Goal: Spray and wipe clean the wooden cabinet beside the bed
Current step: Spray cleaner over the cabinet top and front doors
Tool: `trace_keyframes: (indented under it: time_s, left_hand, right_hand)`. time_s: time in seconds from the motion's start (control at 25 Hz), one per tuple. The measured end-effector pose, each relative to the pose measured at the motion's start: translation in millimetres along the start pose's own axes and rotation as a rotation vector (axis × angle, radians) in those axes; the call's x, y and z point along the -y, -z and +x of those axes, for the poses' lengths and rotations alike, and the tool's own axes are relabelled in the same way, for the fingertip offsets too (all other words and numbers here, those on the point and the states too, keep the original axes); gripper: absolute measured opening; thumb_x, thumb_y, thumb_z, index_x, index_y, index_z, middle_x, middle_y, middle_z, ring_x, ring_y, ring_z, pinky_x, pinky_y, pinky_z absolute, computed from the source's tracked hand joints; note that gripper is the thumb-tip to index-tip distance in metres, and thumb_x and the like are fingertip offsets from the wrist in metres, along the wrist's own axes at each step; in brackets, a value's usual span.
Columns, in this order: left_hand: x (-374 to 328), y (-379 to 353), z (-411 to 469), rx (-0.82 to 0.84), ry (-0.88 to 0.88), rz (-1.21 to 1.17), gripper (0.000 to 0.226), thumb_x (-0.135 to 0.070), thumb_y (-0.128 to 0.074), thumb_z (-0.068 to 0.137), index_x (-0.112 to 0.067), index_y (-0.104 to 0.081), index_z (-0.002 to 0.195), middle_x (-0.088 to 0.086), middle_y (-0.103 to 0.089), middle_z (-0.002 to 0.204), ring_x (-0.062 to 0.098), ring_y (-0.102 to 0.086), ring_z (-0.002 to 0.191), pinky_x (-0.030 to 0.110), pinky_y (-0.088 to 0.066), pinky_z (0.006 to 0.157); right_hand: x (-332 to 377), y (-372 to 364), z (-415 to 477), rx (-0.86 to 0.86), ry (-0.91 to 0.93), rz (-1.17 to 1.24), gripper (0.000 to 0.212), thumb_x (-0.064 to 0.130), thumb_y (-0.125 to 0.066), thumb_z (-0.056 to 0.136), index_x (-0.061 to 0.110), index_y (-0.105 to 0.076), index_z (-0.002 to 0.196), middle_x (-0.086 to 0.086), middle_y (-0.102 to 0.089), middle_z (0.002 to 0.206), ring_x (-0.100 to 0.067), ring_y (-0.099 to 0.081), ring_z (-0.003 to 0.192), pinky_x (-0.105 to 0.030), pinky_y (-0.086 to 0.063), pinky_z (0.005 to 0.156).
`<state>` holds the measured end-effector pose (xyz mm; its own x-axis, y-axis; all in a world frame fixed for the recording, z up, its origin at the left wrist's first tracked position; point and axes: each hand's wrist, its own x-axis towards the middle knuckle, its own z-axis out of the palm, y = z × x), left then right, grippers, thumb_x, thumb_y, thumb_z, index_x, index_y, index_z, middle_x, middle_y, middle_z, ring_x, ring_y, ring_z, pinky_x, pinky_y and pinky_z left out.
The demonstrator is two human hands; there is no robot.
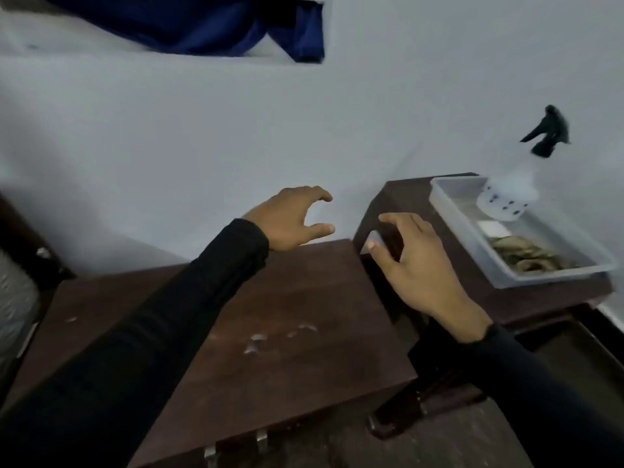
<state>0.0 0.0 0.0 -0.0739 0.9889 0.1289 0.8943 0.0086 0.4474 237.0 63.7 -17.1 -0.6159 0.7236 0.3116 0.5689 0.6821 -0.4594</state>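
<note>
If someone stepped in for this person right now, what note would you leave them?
Left hand: open, empty, over the back edge of the wooden cabinet.
Right hand: open, empty, at the side table corner.
Spray bottle sits in the clear tray on that table, beside what looks like a crumpled cloth.
Done: nothing visible; whitish marks on the cabinet top.
Left: spray, wipe.

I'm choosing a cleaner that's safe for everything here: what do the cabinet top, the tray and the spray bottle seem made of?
Cabinet top: dark brown wood or wood-look laminate, matte, with faint grain and pale smudges.
Tray: clear, slightly frosted plastic; its contents show through the walls.
Spray bottle: translucent white plastic body, likely, with a black plastic trigger head.
</note>
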Motion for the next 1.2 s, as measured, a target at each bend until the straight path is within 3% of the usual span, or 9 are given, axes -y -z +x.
trace_keyframes:
  time_s: [0.28, 0.48, 0.6, 0.68, 0.8, 0.88, 0.96, 1.08, 1.2]
  left_hand:
    - [-58.9, -13.8, 123.2, 0.117, -0.111, -0.007, 0.066, -0.05, -0.056, 0.092, -0.023, -0.034, 0.148, -0.001, -0.036, 0.155, 0.017, -0.031, 0.142, 0.033, -0.028, 0.113]
    - [-82.1, -55.6, 171.3, 0.211, -0.191, 0.076, 0.069, -0.056, -0.048, 0.094, -0.026, -0.027, 0.153, -0.002, -0.021, 0.163, 0.017, -0.019, 0.148, 0.034, -0.021, 0.118]
    - [-90.1, -82.8, 187.7, 0.278, -0.281, 0.203, 0.072, -0.066, -0.031, 0.095, -0.03, -0.015, 0.156, -0.003, -0.007, 0.165, 0.016, -0.005, 0.152, 0.04, -0.011, 0.123]
    - [-94.4, -97.1, 196.7, 0.296, -0.306, 0.243, 0.071, -0.068, -0.021, 0.094, -0.034, -0.01, 0.156, -0.005, -0.002, 0.165, 0.013, 0.001, 0.151, 0.043, -0.008, 0.123]
    - [-96.3, -106.9, 203.0, 0.278, -0.302, 0.249, 0.074, -0.072, -0.015, 0.091, -0.036, -0.01, 0.155, -0.006, 0.0, 0.165, 0.011, 0.004, 0.151, 0.044, -0.008, 0.123]
    - [-98.1, -105.2, 202.3, 0.295, -0.274, 0.208, 0.08, -0.076, -0.015, 0.087, -0.034, -0.013, 0.155, -0.004, -0.003, 0.165, 0.012, 0.0, 0.151, 0.043, -0.012, 0.123]
    - [-94.2, -92.7, 197.9, 0.313, -0.204, 0.121, 0.076, -0.069, -0.03, 0.092, -0.031, -0.015, 0.156, -0.003, -0.007, 0.165, 0.014, -0.006, 0.151, 0.037, -0.011, 0.123]
    - [-68.4, -55.0, 183.3, 0.23, -0.033, -0.003, 0.069, -0.054, -0.046, 0.096, -0.025, -0.023, 0.155, -0.001, -0.019, 0.163, 0.017, -0.018, 0.149, 0.028, -0.015, 0.117]
    - [-27.7, -20.2, 147.4, 0.144, 0.128, -0.039, 0.063, -0.053, -0.047, 0.096, -0.025, -0.031, 0.151, -0.004, -0.029, 0.159, 0.016, -0.028, 0.145, 0.033, -0.024, 0.117]
  right_hand:
    - [-56.8, 64.3, 58.9, -0.162, -0.301, 0.009, 0.053, 0.041, -0.059, 0.098, 0.01, -0.051, 0.14, -0.008, -0.054, 0.142, -0.025, -0.046, 0.133, -0.038, -0.038, 0.109]
    - [-119.0, 85.6, 84.1, -0.297, -0.586, -0.025, 0.054, 0.039, -0.059, 0.096, 0.006, -0.049, 0.138, -0.017, -0.051, 0.138, -0.032, -0.049, 0.125, -0.044, -0.044, 0.104]
    - [-148.8, 100.9, 103.1, -0.47, -0.77, 0.212, 0.074, 0.038, -0.067, 0.093, 0.002, -0.033, 0.148, -0.018, -0.037, 0.15, -0.033, -0.037, 0.137, -0.043, -0.039, 0.107]
    - [-174.7, 115.0, 120.6, -0.478, -0.81, 0.426, 0.082, 0.037, -0.07, 0.092, 0.004, -0.026, 0.153, -0.014, -0.037, 0.152, -0.031, -0.039, 0.138, -0.039, -0.041, 0.105]
    - [-207.7, 130.0, 147.2, -0.329, -0.742, 0.507, 0.047, 0.038, -0.071, 0.092, 0.011, -0.055, 0.127, -0.008, -0.061, 0.115, -0.025, -0.059, 0.103, -0.025, -0.046, 0.075]
    - [-221.8, 131.4, 159.5, -0.328, -0.646, 0.568, 0.031, 0.033, -0.074, 0.091, 0.012, -0.063, 0.11, -0.014, -0.069, 0.098, -0.022, -0.067, 0.087, -0.021, -0.049, 0.066]
    - [-222.2, 128.5, 166.0, -0.398, -0.562, 0.639, 0.023, 0.025, -0.073, 0.093, 0.007, -0.065, 0.105, -0.017, -0.069, 0.086, -0.015, -0.068, 0.069, -0.02, -0.051, 0.064]
    - [-206.1, 121.9, 175.1, -0.418, -0.408, 0.54, 0.019, 0.023, -0.068, 0.097, 0.005, -0.067, 0.097, -0.017, -0.06, 0.073, -0.021, -0.059, 0.06, -0.024, -0.049, 0.058]
    - [-161.3, 120.9, 183.0, -0.444, -0.174, 0.261, 0.027, 0.031, -0.062, 0.099, 0.011, -0.06, 0.082, -0.015, -0.053, 0.066, -0.025, -0.047, 0.057, -0.043, -0.045, 0.058]
